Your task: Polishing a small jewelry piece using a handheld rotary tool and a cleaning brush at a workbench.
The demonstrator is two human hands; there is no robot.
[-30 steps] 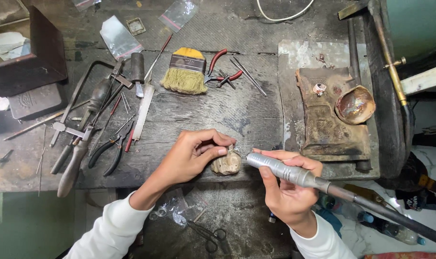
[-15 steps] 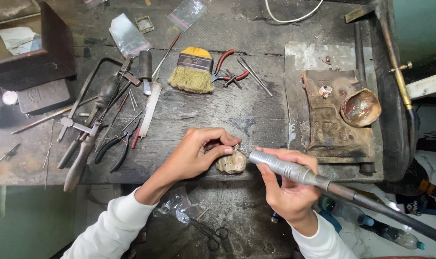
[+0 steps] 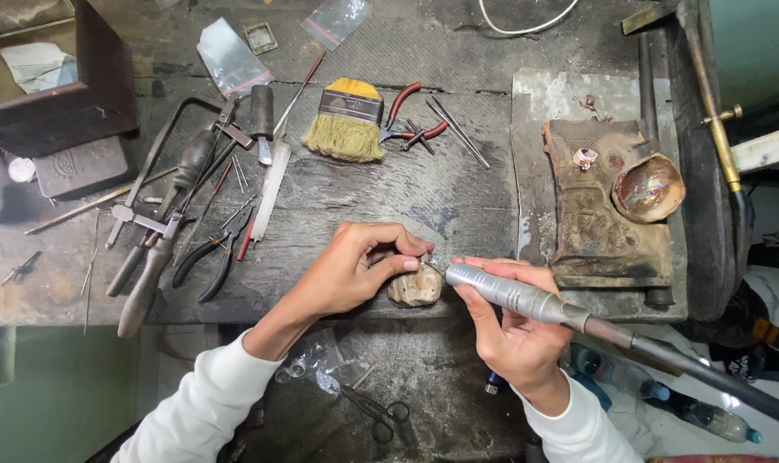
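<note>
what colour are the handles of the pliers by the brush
Red, on the pliers beside the brush; head view.

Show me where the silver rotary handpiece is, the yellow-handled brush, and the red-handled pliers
silver rotary handpiece (image 3: 514,297), head view, middle of its metal barrel.
yellow-handled brush (image 3: 345,137), head view, on the bristles.
red-handled pliers (image 3: 404,96), head view, upper red handle.
</note>
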